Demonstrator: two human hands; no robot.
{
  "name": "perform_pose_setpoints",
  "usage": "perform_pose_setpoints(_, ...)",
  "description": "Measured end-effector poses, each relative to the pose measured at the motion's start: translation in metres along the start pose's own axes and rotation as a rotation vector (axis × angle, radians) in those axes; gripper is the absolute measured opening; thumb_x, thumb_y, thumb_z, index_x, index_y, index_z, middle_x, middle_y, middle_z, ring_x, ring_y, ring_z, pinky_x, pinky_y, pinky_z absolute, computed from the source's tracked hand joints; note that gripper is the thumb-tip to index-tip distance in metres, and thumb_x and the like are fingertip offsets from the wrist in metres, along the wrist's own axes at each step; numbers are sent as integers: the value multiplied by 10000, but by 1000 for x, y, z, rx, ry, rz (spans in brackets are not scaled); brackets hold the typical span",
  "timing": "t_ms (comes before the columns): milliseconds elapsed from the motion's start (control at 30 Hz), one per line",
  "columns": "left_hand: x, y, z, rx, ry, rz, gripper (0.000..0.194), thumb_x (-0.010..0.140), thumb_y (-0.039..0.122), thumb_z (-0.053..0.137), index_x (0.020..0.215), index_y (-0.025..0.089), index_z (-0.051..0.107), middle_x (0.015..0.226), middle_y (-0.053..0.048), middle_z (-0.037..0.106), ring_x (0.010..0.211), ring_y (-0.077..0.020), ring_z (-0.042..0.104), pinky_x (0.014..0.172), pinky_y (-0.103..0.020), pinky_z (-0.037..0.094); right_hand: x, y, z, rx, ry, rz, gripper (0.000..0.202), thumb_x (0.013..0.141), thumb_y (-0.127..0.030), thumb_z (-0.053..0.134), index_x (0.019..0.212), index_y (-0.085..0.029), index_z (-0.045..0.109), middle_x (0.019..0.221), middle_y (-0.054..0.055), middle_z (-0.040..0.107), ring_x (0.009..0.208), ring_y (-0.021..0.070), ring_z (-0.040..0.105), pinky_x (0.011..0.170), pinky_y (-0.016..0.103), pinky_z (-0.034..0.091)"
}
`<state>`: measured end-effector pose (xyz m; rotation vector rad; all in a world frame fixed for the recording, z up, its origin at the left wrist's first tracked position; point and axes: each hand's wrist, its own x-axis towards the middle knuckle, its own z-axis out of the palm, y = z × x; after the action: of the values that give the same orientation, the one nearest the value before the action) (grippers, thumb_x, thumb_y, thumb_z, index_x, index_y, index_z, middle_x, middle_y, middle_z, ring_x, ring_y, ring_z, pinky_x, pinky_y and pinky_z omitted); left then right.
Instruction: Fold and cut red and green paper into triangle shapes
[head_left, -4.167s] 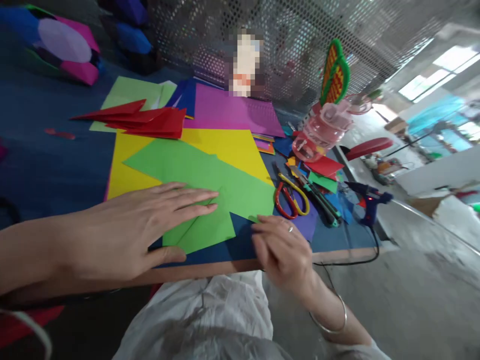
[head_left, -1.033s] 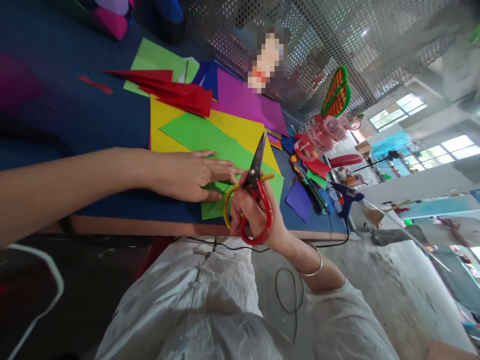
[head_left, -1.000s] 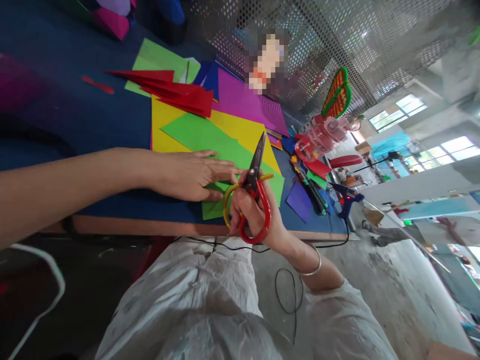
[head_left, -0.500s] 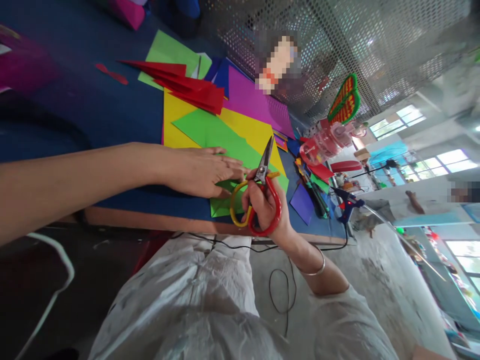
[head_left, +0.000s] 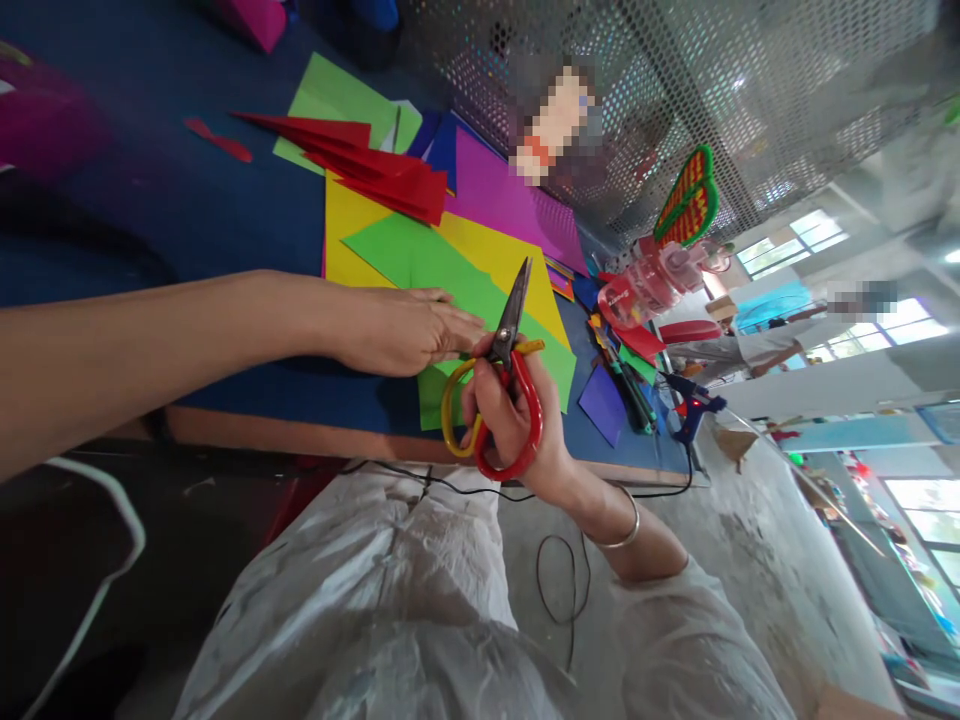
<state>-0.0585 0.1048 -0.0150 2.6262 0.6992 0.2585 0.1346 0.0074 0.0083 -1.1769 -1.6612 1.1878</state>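
Observation:
My left hand (head_left: 401, 328) lies palm down on a green paper sheet (head_left: 450, 262), its fingers stretched towards my right hand. Closed around scissors (head_left: 517, 375) with one red and one yellow handle, my right hand (head_left: 517, 415) is over the near part of the green paper. The blades point away from me and look closed. Beneath the green sheet is yellow paper (head_left: 352, 240). Folded red paper (head_left: 390, 172) rests on the yellow sheet's far edge and on a light green sheet (head_left: 322, 90).
A purple sheet (head_left: 495, 185) lies behind. To the right are a violet paper piece (head_left: 602, 405), cutters (head_left: 634, 400), a pink bottle (head_left: 641, 290) and a glue gun (head_left: 691, 400) with a cable. A red scrap (head_left: 217, 140) lies at left. A person stands in the background.
My right hand and the scissors have moved slightly left and towards me. My left hand has shifted a little, its thumb now less visible. A person has moved in the background.

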Motion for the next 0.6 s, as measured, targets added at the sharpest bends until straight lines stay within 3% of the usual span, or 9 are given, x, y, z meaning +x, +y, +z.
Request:
perform_pose_setpoints(133,1,2,-3,1,32,28,599,991,138,335,1492,304,618,1560,-32,655,1444,-193,571,1257,-417,322,3,1,1,-9,-26,-49,228,1056,-490,610,1086,-285,516,636,-110,604,443,99,568,437,222,490)
perform_pose_setpoints(400,0,-3,2,10,62,43,532,964,139,369,1390,244,670,1302,-62,775,1360,-201,604,1248,-401,315,5,-2,6,0,-62,-14,383,1029,-646,619,981,-294,475,625,-104,600,429,113,566,420,244,503)
perform_pose_setpoints(600,4,-13,7,38,66,64,531,1025,241,371,1506,228,595,1469,-78,700,1440,-213,551,1258,-377,308,5,-9,11,37,-85,42,503,951,-756,659,915,-315,419,591,-97,587,414,135,577,419,270,529)
